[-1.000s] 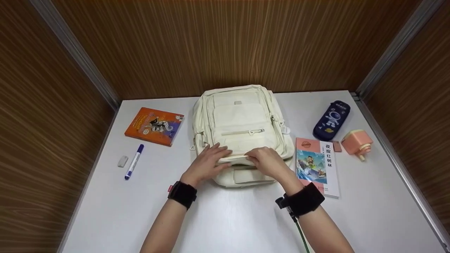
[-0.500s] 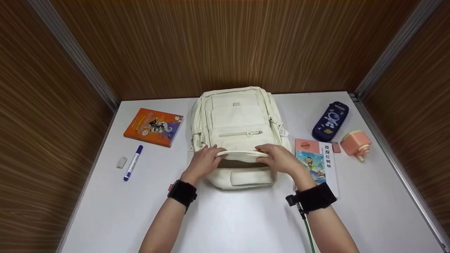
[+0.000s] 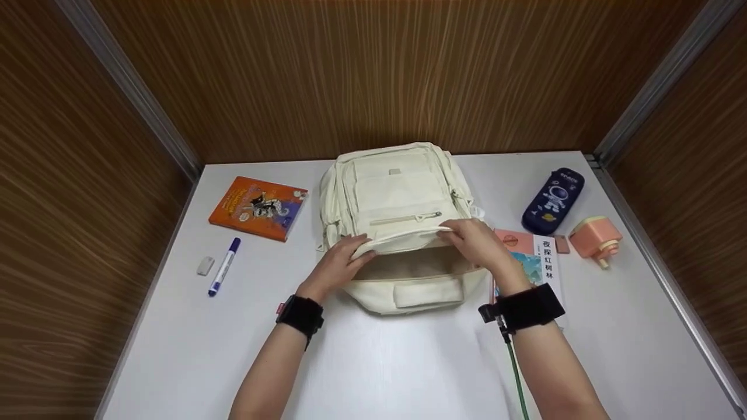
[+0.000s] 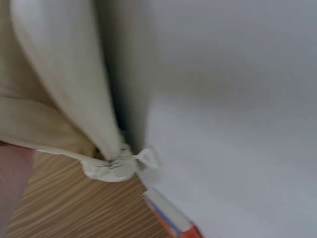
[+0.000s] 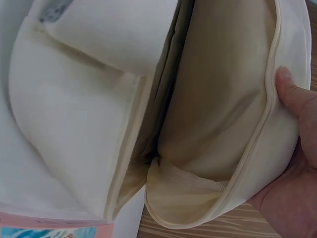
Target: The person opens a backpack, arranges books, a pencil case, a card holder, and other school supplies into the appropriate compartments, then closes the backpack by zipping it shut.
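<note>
White table (image 3: 397, 367) — backpack (image 3: 397, 192), books (image 3: 257, 208), marker (image 3: 224, 266)

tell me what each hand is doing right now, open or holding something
Left hand: closed, holding the cream backpack by its raised flap.
Right hand: closed, pinching the same flap farther right.

Soft glare whitens the table (image 3: 397, 361) in the head view; the left wrist view is dim, blurred.

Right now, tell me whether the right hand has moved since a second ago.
Yes: judged against the pink book in the head view, the right hand has moved rightward, closer to the book, and toward the table's far edge.
</note>
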Demonstrator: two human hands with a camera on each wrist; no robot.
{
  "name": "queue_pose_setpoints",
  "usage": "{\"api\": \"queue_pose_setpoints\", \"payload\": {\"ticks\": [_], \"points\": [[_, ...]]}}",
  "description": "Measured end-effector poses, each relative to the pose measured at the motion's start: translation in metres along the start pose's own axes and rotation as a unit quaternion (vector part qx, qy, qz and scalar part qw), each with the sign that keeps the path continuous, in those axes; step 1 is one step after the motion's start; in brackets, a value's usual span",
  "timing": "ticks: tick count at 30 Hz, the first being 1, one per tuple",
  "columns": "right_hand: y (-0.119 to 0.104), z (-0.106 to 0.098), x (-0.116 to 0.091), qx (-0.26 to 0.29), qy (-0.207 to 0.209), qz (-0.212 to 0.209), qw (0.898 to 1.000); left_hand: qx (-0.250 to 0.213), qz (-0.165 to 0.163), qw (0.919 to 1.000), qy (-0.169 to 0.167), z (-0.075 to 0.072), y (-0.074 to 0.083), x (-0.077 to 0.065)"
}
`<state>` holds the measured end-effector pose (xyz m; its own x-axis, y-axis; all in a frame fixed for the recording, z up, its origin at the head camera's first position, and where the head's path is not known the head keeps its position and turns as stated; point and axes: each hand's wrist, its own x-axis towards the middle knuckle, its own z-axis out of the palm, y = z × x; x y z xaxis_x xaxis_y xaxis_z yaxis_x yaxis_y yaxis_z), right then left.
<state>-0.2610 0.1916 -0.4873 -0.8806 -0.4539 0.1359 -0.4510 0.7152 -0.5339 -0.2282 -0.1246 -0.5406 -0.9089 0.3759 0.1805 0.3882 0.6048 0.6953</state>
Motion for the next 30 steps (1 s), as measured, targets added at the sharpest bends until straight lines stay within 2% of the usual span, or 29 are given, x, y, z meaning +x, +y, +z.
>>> {"api": "queue_pose_setpoints", "payload": {"ticks": [6,10,14,18,20,24,30], "points": [[-0.004,-0.004,0.003,0.019,-0.033,0.026,0.999,0.042,-0.011,0.9965,0.072,-0.002,-0.002,0.018],[-0.003,-0.006,-0.002,0.031,-0.015,0.036,0.999,0.054,-0.066,0.9920,0.093,-0.010,0.004,0.031],[0.002,-0.013,-0.010,0.041,0.038,0.032,0.998,0.010,-0.124,0.9874,0.098,-0.023,0.009,0.041],[0.010,-0.021,-0.020,0.038,0.096,0.032,0.994,-0.075,-0.146,0.9818,0.095,-0.039,0.010,0.050],[0.014,-0.024,-0.026,0.035,0.102,0.050,0.993,-0.114,-0.152,0.9768,0.098,-0.047,0.010,0.054],[0.027,-0.026,-0.036,0.019,0.060,0.106,0.992,-0.147,-0.168,0.9686,0.108,-0.061,0.006,0.057],[0.042,-0.021,-0.050,-0.004,-0.040,0.165,0.986,-0.132,-0.186,0.9661,0.121,-0.076,0.004,0.062]]}}
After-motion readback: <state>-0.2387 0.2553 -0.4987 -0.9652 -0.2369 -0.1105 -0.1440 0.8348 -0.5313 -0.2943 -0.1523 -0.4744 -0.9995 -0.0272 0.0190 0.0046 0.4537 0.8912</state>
